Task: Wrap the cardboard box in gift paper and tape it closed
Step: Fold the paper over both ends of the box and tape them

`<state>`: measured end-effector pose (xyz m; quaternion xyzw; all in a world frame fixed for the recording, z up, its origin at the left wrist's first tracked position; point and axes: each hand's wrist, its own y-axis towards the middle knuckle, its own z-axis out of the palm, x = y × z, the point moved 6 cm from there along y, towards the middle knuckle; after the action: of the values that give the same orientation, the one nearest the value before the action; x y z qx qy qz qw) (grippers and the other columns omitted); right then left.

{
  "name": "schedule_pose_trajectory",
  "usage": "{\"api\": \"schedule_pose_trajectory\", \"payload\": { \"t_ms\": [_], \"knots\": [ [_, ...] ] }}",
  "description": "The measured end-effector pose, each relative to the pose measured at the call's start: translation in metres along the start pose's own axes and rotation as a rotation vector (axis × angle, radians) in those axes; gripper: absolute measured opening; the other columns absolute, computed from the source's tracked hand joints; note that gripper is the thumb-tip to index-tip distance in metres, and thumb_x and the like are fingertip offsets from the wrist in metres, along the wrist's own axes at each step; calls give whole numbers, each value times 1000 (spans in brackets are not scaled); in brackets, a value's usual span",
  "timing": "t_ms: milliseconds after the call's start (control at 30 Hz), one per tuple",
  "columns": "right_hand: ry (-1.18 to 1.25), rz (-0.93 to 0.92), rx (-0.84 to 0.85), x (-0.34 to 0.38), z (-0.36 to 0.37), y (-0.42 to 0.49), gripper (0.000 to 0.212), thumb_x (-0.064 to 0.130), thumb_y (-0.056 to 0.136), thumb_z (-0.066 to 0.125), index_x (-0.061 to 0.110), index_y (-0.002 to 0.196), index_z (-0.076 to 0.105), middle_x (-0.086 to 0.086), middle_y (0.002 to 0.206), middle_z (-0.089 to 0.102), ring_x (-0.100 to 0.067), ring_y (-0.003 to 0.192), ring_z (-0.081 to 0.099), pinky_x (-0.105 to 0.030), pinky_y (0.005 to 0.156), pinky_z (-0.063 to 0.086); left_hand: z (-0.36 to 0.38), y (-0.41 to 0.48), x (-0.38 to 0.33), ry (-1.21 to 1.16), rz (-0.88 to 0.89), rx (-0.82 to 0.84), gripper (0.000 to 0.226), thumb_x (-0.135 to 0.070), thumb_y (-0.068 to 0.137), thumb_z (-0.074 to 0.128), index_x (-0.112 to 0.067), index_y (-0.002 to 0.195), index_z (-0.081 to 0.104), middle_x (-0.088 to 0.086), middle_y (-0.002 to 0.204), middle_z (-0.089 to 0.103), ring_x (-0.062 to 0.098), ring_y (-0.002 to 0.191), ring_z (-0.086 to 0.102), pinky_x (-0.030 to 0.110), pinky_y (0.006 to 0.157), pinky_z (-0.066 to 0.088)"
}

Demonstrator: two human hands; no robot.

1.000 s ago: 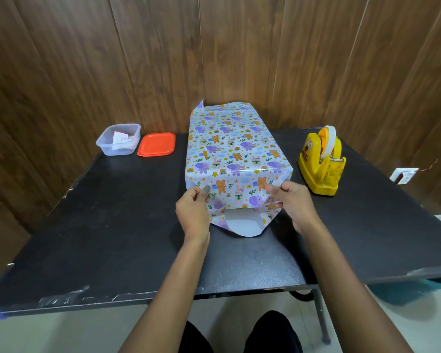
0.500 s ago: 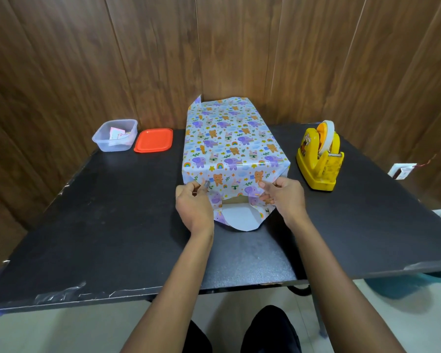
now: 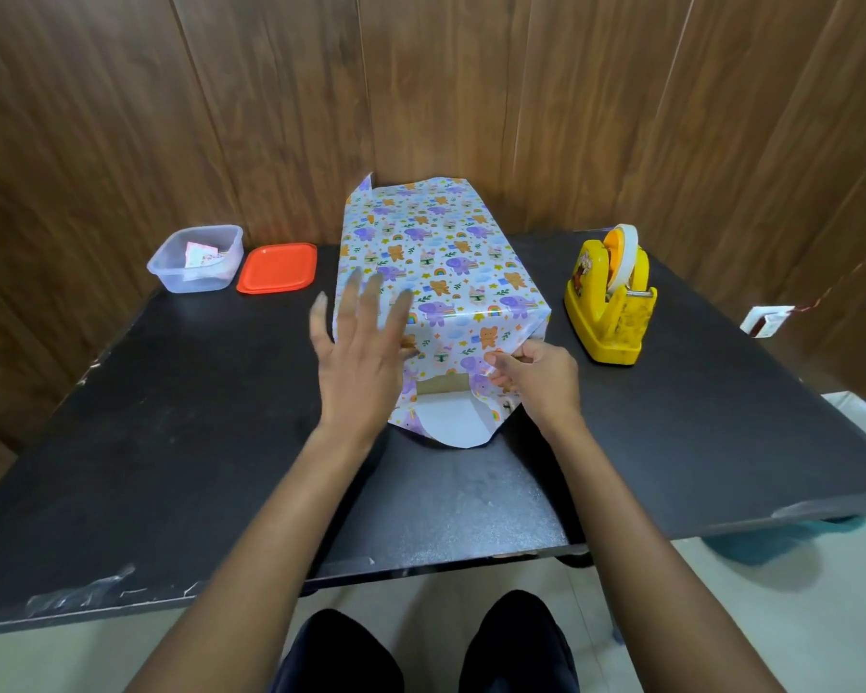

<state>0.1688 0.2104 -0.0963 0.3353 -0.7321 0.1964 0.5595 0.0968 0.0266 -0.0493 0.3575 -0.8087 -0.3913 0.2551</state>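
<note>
— Wrapped yet?
— Mostly: gift paper (image 3: 436, 262) over box (image 3: 441, 385) mid-worktop (image 3: 196, 417); near end open. Right hand (image 3: 536, 377) fingers pinching flap; left hand (image 3: 358, 352) splayed, empty.
— Left?
— Folding ends, taping from dispenser (image 3: 608, 302).

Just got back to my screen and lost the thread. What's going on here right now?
A person is wrapping a box in animal-print gift paper on a black table. The right hand pinches the paper at the near end, where bare cardboard shows. The left hand is open, fingers spread, blurred over the box's near left corner. A yellow tape dispenser stands to the right.
</note>
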Motion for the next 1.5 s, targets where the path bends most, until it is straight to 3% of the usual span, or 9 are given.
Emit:
{"api": "schedule_pose_trajectory", "payload": {
  "t_ms": [133,333,600,900,1000,1100,1167,1267,1500],
  "knots": [
    [-7,21,28,0,1,2,24,14,80,73,10,58,63,-5,59,67,-17,53,62,-30,61,54,8,6,-5,-2,210,39,67,-20,67,82,-24,124,47,8,109,63,24,108,61,46,107,19],
    [-105,59,43,-5,-2,7,26,21,77,76,16,54,63,-11,61,69,-24,57,66,-45,73,58,12,8,-4,-66,334,-3,71,-9,72,78,-24,133,44,16,102,61,28,94,48,37,80,35],
    [-548,12,-56,5,-12,1,42,55,78,65,14,72,68,-3,76,70,-22,78,62,-29,61,42,14,12,-6,-13,452,33,72,-10,81,69,-27,142,34,11,90,55,29,75,53,38,67,45],
    [-210,-71,39,22,-32,-2,32,21,82,67,14,52,56,4,56,56,-11,57,46,-28,57,34,14,11,-14,69,477,42,79,-7,75,69,-29,142,32,12,91,55,29,76,54,37,66,42],
    [-282,-136,-310,49,-78,8,28,24,88,54,1,72,62,-11,76,62,-24,75,52,-30,62,34,12,12,-13,67,471,34,79,-6,75,69,-28,142,33,13,91,56,29,77,54,37,65,43],
    [-463,-151,-613,61,-118,24,26,27,92,48,6,102,60,-12,114,57,-29,113,44,-38,87,39,10,11,-12,59,465,31,81,-5,73,70,-28,142,32,13,91,56,30,77,55,37,65,44],
    [-539,23,-539,48,-129,47,41,34,95,48,4,123,52,-14,133,47,-31,128,35,-45,101,33,10,12,-12,53,468,35,84,-6,72,72,-28,142,32,13,91,56,30,77,55,37,65,44],
    [-379,317,-315,25,-129,64,50,34,95,52,0,131,46,-16,137,46,-33,127,41,-45,101,39,12,12,-13,55,469,43,86,-7,70,74,-28,142,31,13,91,56,29,78,55,37,65,43],
    [-147,364,-261,26,-138,69,46,21,91,61,-3,128,48,-17,133,52,-32,121,49,-38,92,42,11,12,-12,49,462,55,88,-5,68,73,-28,142,32,14,92,57,30,77,55,37,66,44]
  ]
}}
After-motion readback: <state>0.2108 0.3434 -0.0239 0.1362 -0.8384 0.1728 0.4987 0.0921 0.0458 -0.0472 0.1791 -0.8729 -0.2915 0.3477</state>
